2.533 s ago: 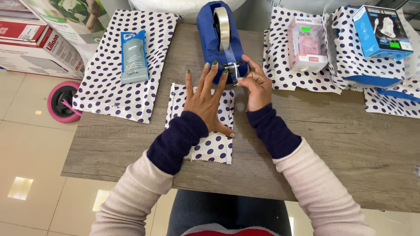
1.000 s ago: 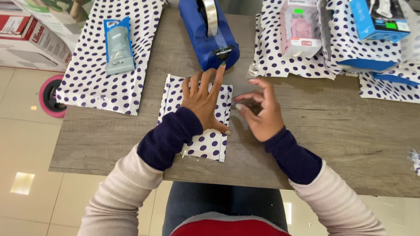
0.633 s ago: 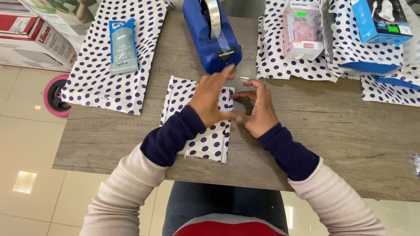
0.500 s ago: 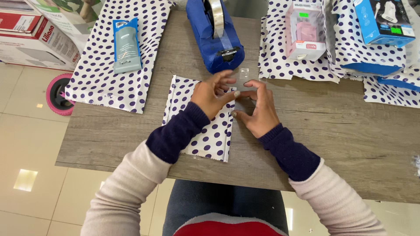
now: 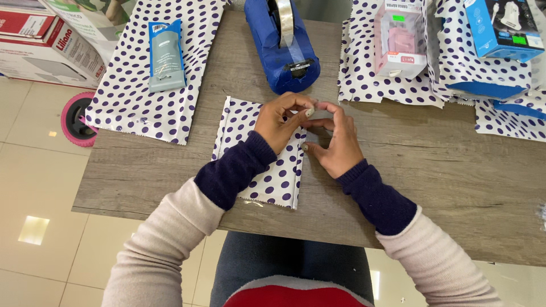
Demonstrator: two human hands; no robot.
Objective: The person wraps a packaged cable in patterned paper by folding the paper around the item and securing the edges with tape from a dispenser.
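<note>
A grey wooden table [image 5: 455,170] carries several sheets of white paper with dark blue dots; on the far-left sheet [image 5: 131,102] lies a flat pale-blue carded package [image 5: 165,55] with a blue header; at far centre stands a blue tape dispenser [image 5: 281,48] with a clear roll; to its right a pink boxed item [image 5: 400,40] with a small green label rests on another dotted sheet; at the far-right corner a blue box [image 5: 503,28] with a green label sits on further dotted paper, cut off by the frame edge; cardboard cartons [image 5: 40,40] stand on the tiled floor at upper left, beside a pink wheel [image 5: 77,119]. The small dotted wrapped parcel [image 5: 261,153] lies flat near the table's front edge; the left hand [image 5: 281,120] rests on its upper right corner, fingers curled; the right hand [image 5: 335,142] lies just beside its right edge, fingers bent inward, fingertips meeting those of the left; whatever is pinched between them is too small and clear to make out; the parcel's contents are hidden.
</note>
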